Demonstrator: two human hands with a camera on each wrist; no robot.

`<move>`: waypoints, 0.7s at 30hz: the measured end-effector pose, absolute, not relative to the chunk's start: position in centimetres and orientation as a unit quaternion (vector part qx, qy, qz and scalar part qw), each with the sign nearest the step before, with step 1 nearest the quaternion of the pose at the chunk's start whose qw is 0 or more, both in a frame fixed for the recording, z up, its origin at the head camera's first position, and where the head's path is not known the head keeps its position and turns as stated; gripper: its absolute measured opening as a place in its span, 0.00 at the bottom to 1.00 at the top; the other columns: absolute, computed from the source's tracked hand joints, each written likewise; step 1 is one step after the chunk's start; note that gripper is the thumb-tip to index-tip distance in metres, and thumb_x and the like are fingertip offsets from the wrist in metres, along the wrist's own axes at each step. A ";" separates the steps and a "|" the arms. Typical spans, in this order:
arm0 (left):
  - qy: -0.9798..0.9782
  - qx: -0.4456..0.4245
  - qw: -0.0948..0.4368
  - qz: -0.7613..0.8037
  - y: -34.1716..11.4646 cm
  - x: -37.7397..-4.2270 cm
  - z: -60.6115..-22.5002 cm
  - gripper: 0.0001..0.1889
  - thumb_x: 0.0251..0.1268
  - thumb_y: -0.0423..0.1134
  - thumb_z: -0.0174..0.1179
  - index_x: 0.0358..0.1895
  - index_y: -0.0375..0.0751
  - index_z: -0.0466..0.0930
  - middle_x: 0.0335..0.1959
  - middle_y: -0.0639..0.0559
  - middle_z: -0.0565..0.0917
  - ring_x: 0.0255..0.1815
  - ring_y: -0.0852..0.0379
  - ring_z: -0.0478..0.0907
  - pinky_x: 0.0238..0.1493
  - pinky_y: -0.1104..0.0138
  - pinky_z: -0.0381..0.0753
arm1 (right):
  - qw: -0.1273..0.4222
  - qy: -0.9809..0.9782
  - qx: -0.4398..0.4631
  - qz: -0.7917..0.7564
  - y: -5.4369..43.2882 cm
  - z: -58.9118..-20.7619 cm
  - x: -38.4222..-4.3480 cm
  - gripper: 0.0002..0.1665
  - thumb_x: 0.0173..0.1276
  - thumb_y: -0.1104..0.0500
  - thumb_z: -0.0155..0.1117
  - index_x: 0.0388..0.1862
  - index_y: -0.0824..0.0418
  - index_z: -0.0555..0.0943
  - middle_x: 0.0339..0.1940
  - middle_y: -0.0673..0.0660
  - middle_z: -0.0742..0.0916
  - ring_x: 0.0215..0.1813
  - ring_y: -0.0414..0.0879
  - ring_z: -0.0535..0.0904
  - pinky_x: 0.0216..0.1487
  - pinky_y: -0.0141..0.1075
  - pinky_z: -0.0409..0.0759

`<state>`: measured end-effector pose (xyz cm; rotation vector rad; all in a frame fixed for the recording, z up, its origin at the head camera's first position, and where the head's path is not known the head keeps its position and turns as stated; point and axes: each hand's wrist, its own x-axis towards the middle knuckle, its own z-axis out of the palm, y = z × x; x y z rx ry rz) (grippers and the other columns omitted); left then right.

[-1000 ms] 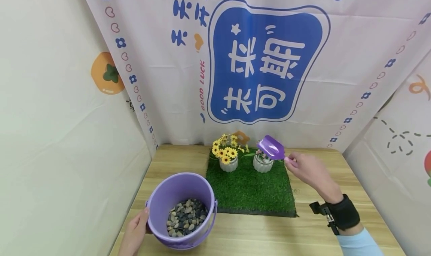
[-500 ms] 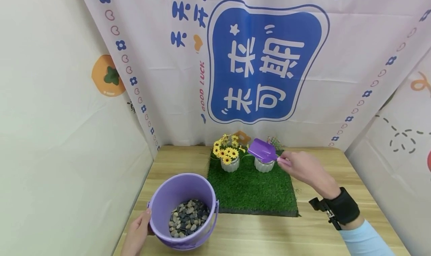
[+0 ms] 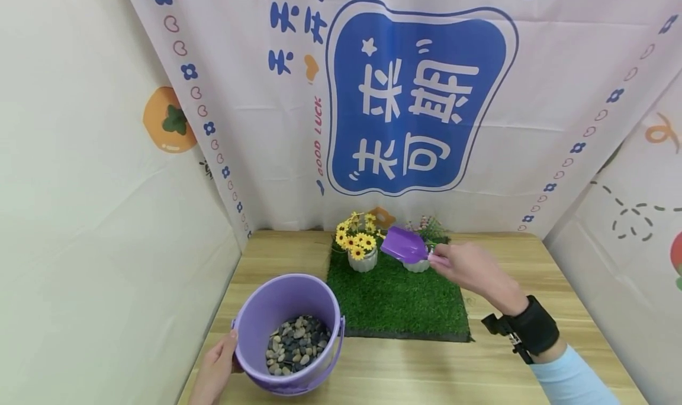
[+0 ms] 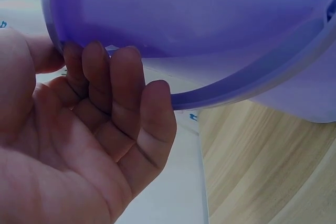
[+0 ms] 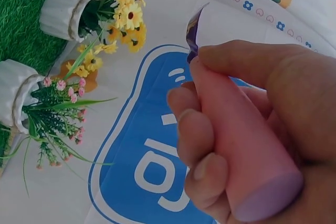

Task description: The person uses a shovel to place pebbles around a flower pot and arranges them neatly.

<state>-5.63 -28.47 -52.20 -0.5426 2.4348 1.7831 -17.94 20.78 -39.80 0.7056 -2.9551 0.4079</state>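
Two flowerpots [image 3: 363,263], one seemingly behind scoop [image 3: 404,245], turf [image 3: 396,310]

At lower left, your bucket [image 3: 282,295] looks smooth plastic; right of centre, your trowel [image 3: 404,245] glossy plastic; below, rough turf [image 3: 399,307], wood-grained table [image 3: 405,369].

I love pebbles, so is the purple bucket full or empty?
Neither: the bucket is partly filled. Pebbles lie low inside, well below its top.
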 end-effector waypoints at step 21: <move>0.789 -0.177 0.036 0.588 -28.4 -5.6 -52.2 0.32 0.80 0.56 0.38 0.56 0.26 0.74 0.35 0.38 0.87 0.29 0.55 0.84 0.37 0.65 0.80 | 0.031 -0.954 0.265 0.138 19.2 -39.1 -17.7 0.08 0.71 0.49 0.62 0.40 0.51 0.84 0.19 0.40 0.78 0.16 0.33 0.64 0.18 0.28 0.61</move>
